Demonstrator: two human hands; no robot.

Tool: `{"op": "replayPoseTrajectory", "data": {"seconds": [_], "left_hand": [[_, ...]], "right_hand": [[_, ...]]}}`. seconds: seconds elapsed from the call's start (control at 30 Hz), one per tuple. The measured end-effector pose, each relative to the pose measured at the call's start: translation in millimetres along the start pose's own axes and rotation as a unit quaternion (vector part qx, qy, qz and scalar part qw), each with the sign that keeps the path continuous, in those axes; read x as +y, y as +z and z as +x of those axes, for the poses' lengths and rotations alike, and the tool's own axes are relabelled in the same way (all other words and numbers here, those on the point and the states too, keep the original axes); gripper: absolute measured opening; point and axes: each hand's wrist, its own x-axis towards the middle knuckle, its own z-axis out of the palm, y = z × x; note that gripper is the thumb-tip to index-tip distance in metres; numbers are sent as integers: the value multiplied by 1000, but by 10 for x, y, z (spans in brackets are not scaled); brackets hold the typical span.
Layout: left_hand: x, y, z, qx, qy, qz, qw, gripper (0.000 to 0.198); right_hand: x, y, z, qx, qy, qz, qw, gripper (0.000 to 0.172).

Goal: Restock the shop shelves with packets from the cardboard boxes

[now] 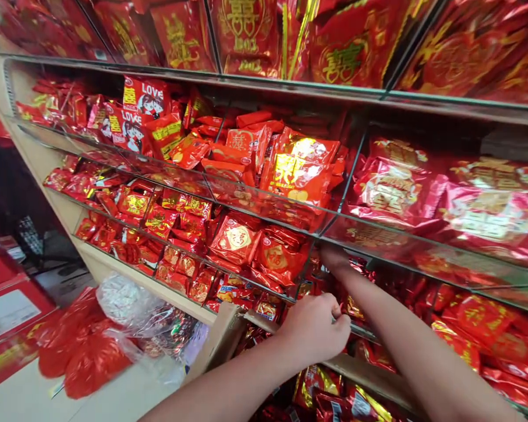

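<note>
My left hand [314,328] is closed, its fingers curled over the near rim of an open cardboard box [222,337]. What it holds, if anything, is hidden. My right hand [332,258] reaches into a lower shelf compartment beneath a clear plastic ledge. Its fingers are out of sight in shadow among dark red packets. Inside the box, below my hands, lie red and gold wrapped packets [319,381]. Just left of the right hand, red square packets [278,255] fill the neighbouring compartment.
Clear dividers and ledges [264,202] split the stepped shelves. Pink-red packets [389,187] sit at right, and LOVE-printed packets [134,129] at left. Large red bags [246,35] line the top shelf. Red plastic bags [92,357] and a red carton [13,305] rest on the floor.
</note>
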Motion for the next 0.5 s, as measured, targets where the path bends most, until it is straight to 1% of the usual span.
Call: {"op": "replayPoseTrajectory", "data": {"seconds": [0.1, 0.2, 0.33, 0.5], "left_hand": [[-1, 16, 3, -15, -2, 10, 1000, 21], [1, 23, 10, -24, 4, 10, 1000, 21], [14, 6, 18, -41, -5, 9, 999, 21], [12, 5, 36, -28, 7, 14, 999, 23]], "right_hand": [[22, 75, 0, 10, 2, -13, 1000, 27], [35, 106, 10, 15, -7, -20, 1000, 31], [40, 94, 19, 8, -11, -9, 1000, 28], [101, 11, 49, 13, 10, 22, 1000, 25]]}}
